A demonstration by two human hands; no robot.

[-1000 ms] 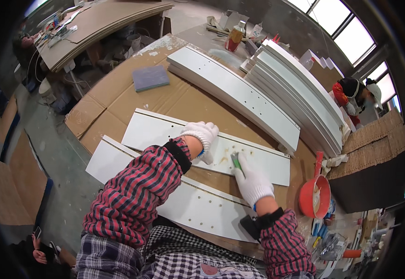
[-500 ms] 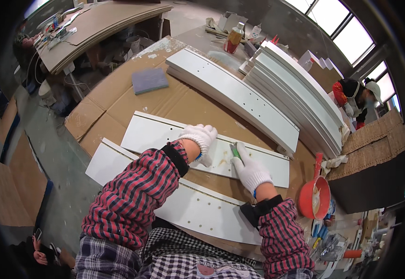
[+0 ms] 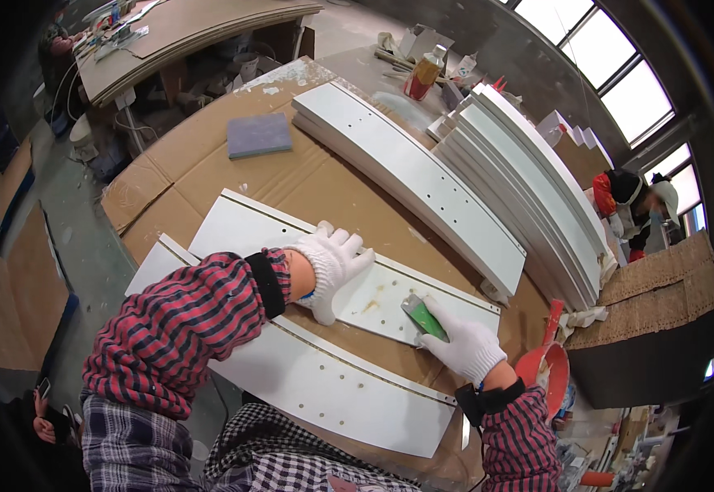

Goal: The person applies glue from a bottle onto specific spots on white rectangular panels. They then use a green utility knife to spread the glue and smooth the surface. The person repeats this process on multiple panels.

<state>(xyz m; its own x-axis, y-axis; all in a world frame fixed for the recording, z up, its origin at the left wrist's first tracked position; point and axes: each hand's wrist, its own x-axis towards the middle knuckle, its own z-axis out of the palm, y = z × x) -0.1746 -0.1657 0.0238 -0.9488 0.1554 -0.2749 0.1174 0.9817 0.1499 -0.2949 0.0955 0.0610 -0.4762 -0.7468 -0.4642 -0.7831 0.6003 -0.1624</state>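
The gloved left hand (image 3: 334,261) lies flat, fingers spread, on a white drilled panel (image 3: 357,283) on the cardboard-covered bench (image 3: 201,176). To its right, the gloved right hand (image 3: 465,344) has its fingers clamped on a green scraper (image 3: 422,318) whose blade edge is hidden against the panel. A nearer panel (image 3: 332,385) is partly covered by the sleeves.

The blade of the green scraper (image 3: 422,316) is covered in part by the gloved right hand (image 3: 465,348), so its handle cannot be seen; part of the upper white panel (image 3: 291,238) is hidden under the left hand (image 3: 332,262) and its plaid sleeve; the near edge of the lower white panel (image 3: 332,385) is cut off by the person's body; the contents of the red bucket (image 3: 547,373) are too blurred to be told; the person (image 3: 631,205) at the far right is too small to be made out.
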